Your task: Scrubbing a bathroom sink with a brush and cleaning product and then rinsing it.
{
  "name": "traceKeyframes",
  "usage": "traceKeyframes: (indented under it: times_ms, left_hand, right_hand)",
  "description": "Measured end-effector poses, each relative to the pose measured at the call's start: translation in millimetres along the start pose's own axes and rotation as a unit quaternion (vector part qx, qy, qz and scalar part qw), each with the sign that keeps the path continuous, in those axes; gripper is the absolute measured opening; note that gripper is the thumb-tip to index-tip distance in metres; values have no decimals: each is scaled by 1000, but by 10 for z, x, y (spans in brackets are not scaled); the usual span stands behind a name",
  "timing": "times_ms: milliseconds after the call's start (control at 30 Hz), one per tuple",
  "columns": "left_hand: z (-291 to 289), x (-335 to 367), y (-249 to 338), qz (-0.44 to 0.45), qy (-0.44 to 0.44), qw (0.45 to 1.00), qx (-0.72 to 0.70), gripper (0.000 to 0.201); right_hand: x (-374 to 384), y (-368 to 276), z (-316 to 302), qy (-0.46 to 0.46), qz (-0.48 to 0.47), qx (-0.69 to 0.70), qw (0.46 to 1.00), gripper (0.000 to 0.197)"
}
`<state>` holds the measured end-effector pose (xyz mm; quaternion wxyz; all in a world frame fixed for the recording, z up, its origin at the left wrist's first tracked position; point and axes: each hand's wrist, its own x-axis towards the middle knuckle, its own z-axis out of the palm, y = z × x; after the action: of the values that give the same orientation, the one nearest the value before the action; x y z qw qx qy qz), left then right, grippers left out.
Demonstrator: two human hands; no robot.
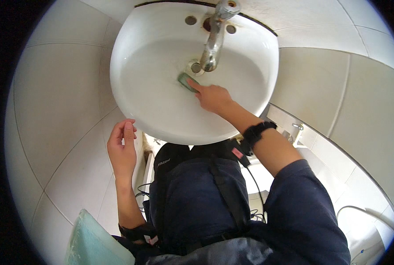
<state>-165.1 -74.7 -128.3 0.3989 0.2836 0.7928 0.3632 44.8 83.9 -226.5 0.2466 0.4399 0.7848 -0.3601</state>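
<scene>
Down in the white sink, the right hand is closed on the near end of a green pad, one finger along its top; how the others sit cannot be told. The pad lies against the bowl, just ahead and left of that grip, with the drain and tap beyond. Farther left, the left hand is half-curled, loose and empty, by the rim.
</scene>
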Motion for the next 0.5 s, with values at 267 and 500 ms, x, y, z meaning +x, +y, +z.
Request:
traceKeyframes:
  times_ms: [267,500]
  left_hand:
    - [198,22,272,43,-50,998,-16,24]
    - [-43,-20,321,48,-62,997,-12,24]
  right_hand:
    - [-659,952,-532,11,86,-235,968,54]
    - [-1515,700,-432,-13,151,-131,980,59]
